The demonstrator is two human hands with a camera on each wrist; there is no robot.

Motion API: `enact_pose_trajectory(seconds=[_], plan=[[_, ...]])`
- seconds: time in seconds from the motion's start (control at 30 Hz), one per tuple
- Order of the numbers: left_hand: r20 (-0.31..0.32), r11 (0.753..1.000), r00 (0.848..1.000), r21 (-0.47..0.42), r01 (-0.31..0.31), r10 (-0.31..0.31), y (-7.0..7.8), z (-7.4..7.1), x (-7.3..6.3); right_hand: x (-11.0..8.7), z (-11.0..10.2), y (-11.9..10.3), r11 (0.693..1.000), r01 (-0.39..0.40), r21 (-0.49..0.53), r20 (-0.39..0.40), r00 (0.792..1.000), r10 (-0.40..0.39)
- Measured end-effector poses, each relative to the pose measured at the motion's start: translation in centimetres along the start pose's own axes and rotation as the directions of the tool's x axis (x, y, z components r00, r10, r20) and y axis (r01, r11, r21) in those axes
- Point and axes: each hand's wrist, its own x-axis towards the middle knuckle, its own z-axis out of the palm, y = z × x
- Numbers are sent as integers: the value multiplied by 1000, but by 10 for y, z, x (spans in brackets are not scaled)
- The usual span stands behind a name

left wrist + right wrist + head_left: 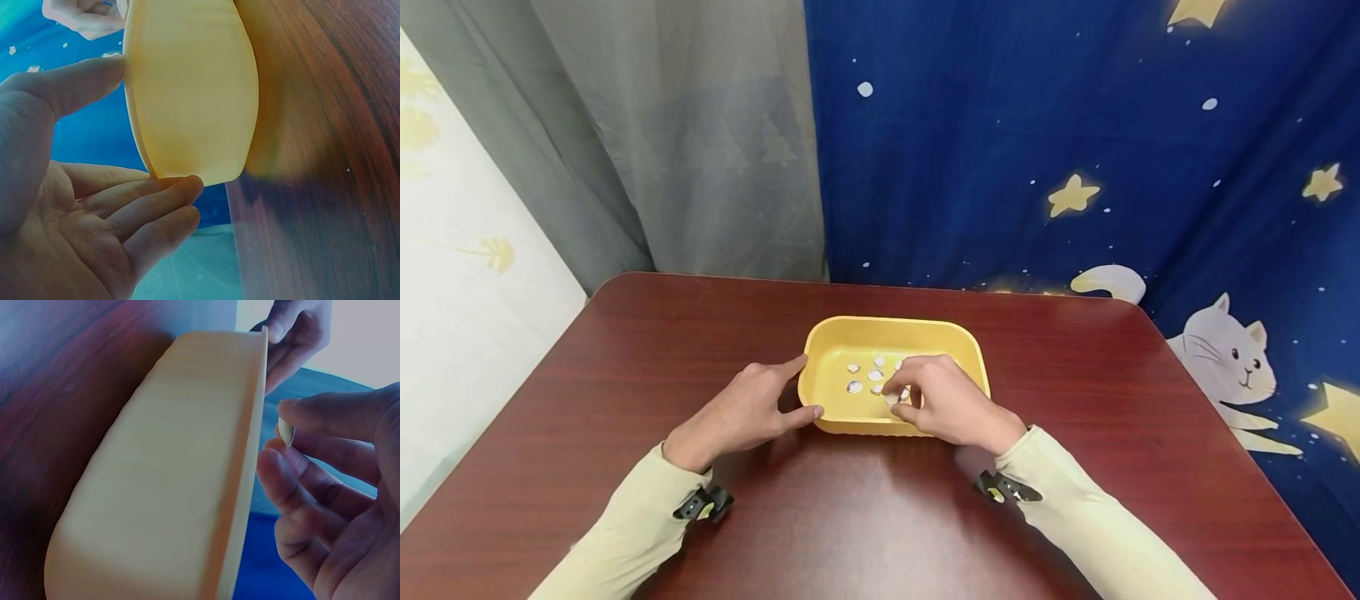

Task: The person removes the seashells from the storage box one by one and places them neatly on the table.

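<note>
A shallow yellow plastic tub [831,404] with rounded corners stands on the table. Several small, flat, whitish pieces [854,387] lie spread on its floor; their exact kind is too small to tell. My left hand [748,412] touches the tub's left end, thumb at the near corner and fingers along the side. Over the tub's near right part, my right hand [951,400] pinches a small pale oval disc [286,431] between thumb and fingers. In the right wrist view this disc is apart from the tub's rim. The right hand hides some of the pieces.
A dark red-brown wooden table [685,325] carries the tub. Behind it hang a grey curtain [700,150] and a blue curtain [955,167] with stars and a cat. Each sleeve has a dark wrist strap [703,504].
</note>
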Motion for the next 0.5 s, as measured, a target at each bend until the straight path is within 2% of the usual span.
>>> enact_pose_trajectory(seconds=[0.2,0.5], plan=[[9,1000,1000,9,16,-16,0,-1,0,-1,2,-9,1000,2,14,10,1000,-2],[4,1000,1000,18,-1,1,1,0,0,-3,9,-20,996,81,44,-12,997,-81]])
